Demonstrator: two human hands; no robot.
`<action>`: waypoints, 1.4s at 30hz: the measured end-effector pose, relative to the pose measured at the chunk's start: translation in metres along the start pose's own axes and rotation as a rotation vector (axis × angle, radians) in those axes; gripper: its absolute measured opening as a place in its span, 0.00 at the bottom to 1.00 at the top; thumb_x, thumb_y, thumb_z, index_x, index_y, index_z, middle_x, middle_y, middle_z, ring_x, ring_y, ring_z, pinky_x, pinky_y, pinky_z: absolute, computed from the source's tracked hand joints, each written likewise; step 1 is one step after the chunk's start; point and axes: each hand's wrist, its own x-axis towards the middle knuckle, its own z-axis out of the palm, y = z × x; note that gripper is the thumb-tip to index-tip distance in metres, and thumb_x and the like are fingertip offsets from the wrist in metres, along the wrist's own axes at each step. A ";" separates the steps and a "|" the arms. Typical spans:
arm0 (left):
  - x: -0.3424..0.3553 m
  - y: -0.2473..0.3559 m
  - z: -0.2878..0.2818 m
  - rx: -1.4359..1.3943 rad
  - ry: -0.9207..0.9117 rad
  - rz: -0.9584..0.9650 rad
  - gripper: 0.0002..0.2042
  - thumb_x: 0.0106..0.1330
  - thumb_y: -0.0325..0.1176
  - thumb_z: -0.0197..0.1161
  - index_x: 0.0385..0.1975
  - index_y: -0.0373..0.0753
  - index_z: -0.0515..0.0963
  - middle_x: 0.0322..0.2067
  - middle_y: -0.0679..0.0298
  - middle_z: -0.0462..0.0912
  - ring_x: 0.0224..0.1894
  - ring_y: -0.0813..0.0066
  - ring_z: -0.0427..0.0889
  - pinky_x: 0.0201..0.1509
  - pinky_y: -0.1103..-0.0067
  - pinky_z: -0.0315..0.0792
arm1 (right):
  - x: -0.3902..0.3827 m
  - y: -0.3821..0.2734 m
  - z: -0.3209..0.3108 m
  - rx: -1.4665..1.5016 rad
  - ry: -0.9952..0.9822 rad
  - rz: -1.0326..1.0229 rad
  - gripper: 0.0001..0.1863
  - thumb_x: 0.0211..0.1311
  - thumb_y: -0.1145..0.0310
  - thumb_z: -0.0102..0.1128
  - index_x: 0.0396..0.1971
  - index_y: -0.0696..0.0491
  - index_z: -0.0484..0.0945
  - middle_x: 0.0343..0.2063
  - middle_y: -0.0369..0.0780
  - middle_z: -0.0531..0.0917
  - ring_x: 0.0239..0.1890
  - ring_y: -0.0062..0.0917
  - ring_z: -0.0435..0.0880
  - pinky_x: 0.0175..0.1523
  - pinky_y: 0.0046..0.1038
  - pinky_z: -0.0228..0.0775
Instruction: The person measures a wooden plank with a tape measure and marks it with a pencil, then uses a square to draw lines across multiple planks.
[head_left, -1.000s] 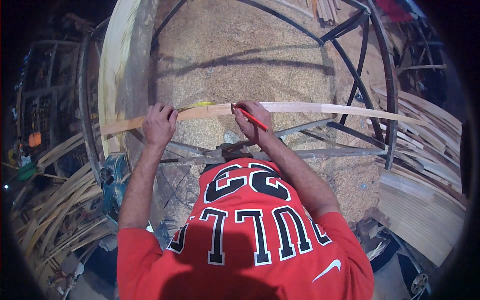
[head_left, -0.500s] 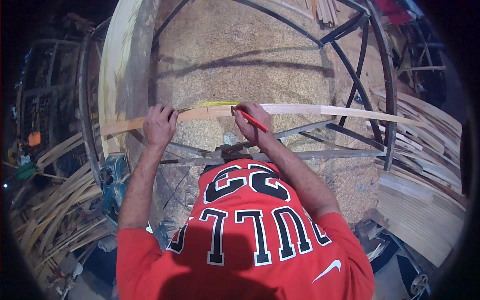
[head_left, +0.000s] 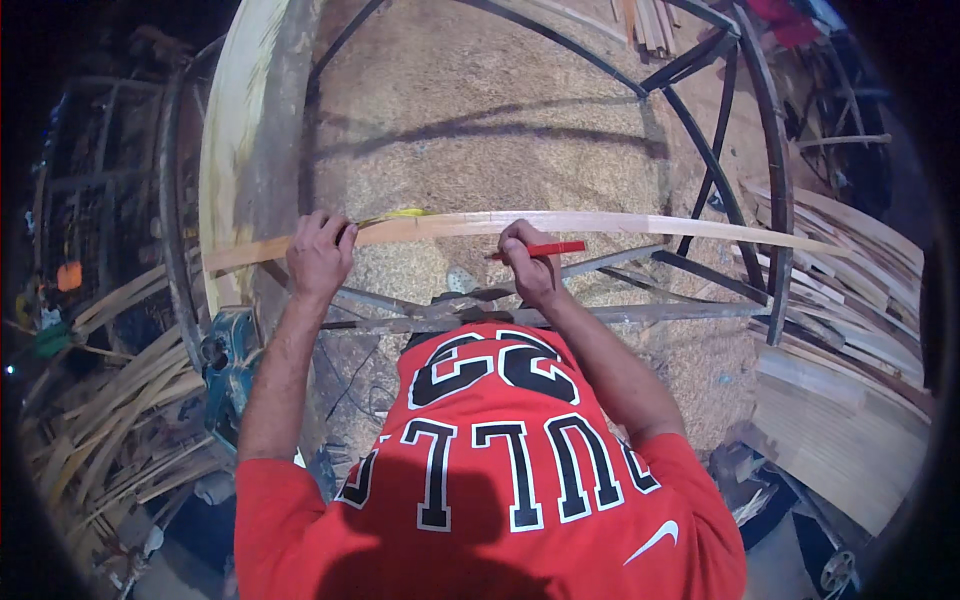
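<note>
Strong warm light falls on the sawdust floor (head_left: 500, 130) in the upper middle of the view, where the dark metal frame (head_left: 700, 110) casts long soft shadows across it. The pale wooden strip (head_left: 620, 224) above the red shirt (head_left: 490, 470) catches the light and looks brightest, close to washed out. Left of the frame the scene drops into deep gloom, and the stacked slats (head_left: 110, 400) there show only dimly. The shirt's lower part lies in heavy shadow. Fisheye distortion bends the strip and the frame's bars into arcs, and a black vignette rings the corners. Detail is soft and grainy toward the rim, sharper near the strip.
</note>
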 end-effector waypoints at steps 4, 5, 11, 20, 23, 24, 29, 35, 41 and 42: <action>-0.002 -0.002 0.003 -0.021 0.011 -0.007 0.05 0.62 0.36 0.69 0.32 0.43 0.83 0.33 0.61 0.80 0.39 0.58 0.79 0.44 0.65 0.74 | -0.010 -0.001 0.000 0.148 -0.057 0.205 0.18 0.75 0.60 0.47 0.31 0.59 0.76 0.22 0.38 0.77 0.26 0.22 0.76 0.34 0.28 0.71; -0.002 -0.002 0.002 -0.023 0.010 -0.003 0.05 0.62 0.36 0.69 0.32 0.43 0.83 0.33 0.61 0.80 0.39 0.58 0.79 0.44 0.65 0.74 | -0.012 0.001 0.000 0.147 -0.057 0.205 0.18 0.75 0.60 0.47 0.31 0.59 0.76 0.22 0.38 0.77 0.26 0.22 0.76 0.34 0.28 0.71; -0.003 -0.002 0.000 -0.014 0.008 -0.007 0.05 0.62 0.36 0.69 0.32 0.43 0.83 0.33 0.61 0.80 0.39 0.58 0.79 0.44 0.65 0.74 | -0.008 -0.006 -0.001 -0.018 -0.023 0.154 0.15 0.73 0.61 0.56 0.43 0.59 0.80 0.33 0.43 0.85 0.38 0.24 0.85 0.41 0.30 0.78; -0.002 -0.003 0.000 -0.038 0.022 0.007 0.05 0.61 0.35 0.69 0.32 0.43 0.83 0.34 0.61 0.80 0.40 0.58 0.79 0.44 0.65 0.74 | 0.035 -0.014 0.021 -0.489 -0.016 -0.078 0.14 0.63 0.62 0.63 0.42 0.56 0.84 0.38 0.47 0.86 0.41 0.38 0.87 0.47 0.35 0.79; -0.003 -0.002 0.002 -0.042 0.020 -0.005 0.05 0.62 0.35 0.69 0.32 0.43 0.83 0.33 0.62 0.80 0.39 0.58 0.79 0.44 0.65 0.74 | 0.034 -0.010 0.021 -0.506 -0.023 -0.060 0.13 0.61 0.63 0.63 0.41 0.55 0.84 0.37 0.46 0.86 0.40 0.40 0.85 0.47 0.37 0.78; -0.003 -0.002 0.002 -0.039 0.024 -0.006 0.05 0.62 0.35 0.69 0.32 0.43 0.83 0.33 0.62 0.80 0.39 0.59 0.79 0.45 0.65 0.74 | 0.034 -0.009 0.022 -0.507 -0.027 -0.060 0.13 0.61 0.63 0.63 0.41 0.55 0.84 0.37 0.46 0.86 0.40 0.40 0.85 0.47 0.37 0.78; -0.004 -0.004 0.005 -0.025 0.025 -0.012 0.05 0.61 0.35 0.70 0.32 0.44 0.83 0.33 0.62 0.80 0.39 0.59 0.79 0.44 0.65 0.73 | 0.033 -0.001 0.023 -0.511 0.000 -0.152 0.12 0.61 0.64 0.63 0.39 0.55 0.83 0.34 0.45 0.86 0.39 0.40 0.85 0.44 0.37 0.78; -0.003 -0.002 0.004 -0.015 0.016 -0.012 0.05 0.61 0.36 0.70 0.31 0.44 0.83 0.32 0.63 0.80 0.38 0.59 0.79 0.43 0.65 0.74 | 0.033 0.004 0.025 -0.471 0.063 -0.236 0.10 0.61 0.65 0.63 0.38 0.54 0.83 0.32 0.44 0.86 0.37 0.40 0.85 0.42 0.37 0.77; -0.004 -0.006 0.008 -0.012 0.027 -0.008 0.05 0.61 0.35 0.70 0.31 0.44 0.83 0.33 0.62 0.80 0.39 0.59 0.79 0.43 0.65 0.74 | 0.032 0.004 0.023 -0.484 0.009 -0.229 0.11 0.60 0.64 0.64 0.37 0.55 0.84 0.33 0.44 0.86 0.38 0.41 0.84 0.43 0.39 0.77; -0.004 -0.006 0.008 -0.008 0.026 -0.011 0.05 0.61 0.35 0.69 0.31 0.44 0.83 0.33 0.62 0.80 0.39 0.59 0.79 0.43 0.65 0.74 | 0.032 0.004 0.023 -0.484 0.010 -0.229 0.11 0.60 0.64 0.64 0.37 0.55 0.84 0.33 0.44 0.86 0.38 0.41 0.84 0.43 0.39 0.77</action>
